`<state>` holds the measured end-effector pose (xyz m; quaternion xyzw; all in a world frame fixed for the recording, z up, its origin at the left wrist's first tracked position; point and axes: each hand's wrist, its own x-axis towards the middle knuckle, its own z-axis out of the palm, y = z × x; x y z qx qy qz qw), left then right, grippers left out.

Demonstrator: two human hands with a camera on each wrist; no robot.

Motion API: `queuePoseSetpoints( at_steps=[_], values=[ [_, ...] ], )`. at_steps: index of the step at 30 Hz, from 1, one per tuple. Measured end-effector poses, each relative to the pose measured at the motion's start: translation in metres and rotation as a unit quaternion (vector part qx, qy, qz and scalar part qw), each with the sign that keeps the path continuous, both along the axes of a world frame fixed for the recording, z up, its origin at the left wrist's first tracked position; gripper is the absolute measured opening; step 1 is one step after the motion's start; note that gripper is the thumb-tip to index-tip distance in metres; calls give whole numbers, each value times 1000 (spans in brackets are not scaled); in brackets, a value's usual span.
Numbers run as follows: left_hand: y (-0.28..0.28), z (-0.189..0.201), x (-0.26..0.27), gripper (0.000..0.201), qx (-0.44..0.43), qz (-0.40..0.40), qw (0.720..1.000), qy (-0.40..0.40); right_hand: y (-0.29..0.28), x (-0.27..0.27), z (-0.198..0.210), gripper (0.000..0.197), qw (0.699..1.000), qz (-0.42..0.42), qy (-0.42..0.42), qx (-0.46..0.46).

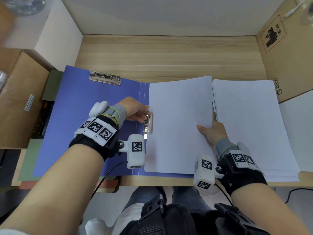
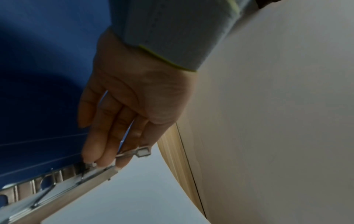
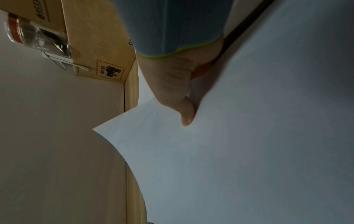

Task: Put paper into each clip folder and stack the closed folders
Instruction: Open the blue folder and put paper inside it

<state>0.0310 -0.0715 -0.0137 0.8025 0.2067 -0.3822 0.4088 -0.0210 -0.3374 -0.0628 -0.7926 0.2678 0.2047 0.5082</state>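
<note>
A blue clip folder lies open on the wooden desk, with one metal clip at the top of its left half. My left hand is at the side clip by the spine. Its fingertips grip that clip's raised lever. A white sheet of paper lies over the right half, its left edge at the side clip. My right hand pinches the sheet's right edge, thumb on top, and the sheet bows slightly.
A thick stack of white paper lies to the right of the folder. A cardboard box stands at the back right and another box at the left. Green and orange folders show under the blue one near the desk's front edge.
</note>
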Motion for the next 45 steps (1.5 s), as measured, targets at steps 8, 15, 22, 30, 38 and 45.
queuePoseSetpoints(
  at_steps=[8,15,22,30,38,45],
  values=[
    [11,-6,-14,24,-33,-113,992,43,-1,2,-2,44,1000,5,7,-8],
    [-5,-20,-24,54,160,-175,971,-15,-1,3,-3,40,1000,4,13,-5],
    [-7,-23,-29,56,215,-226,949,-45,0,4,-3,41,1000,9,11,-12],
    [-8,-21,-29,54,205,-220,953,-33,2,10,9,55,998,34,19,-50],
    [8,-19,-32,24,43,12,993,-106,38,32,48,67,991,0,-121,-57],
    [65,22,-28,31,121,138,948,-260,137,44,67,51,988,53,-31,141]
  ],
)
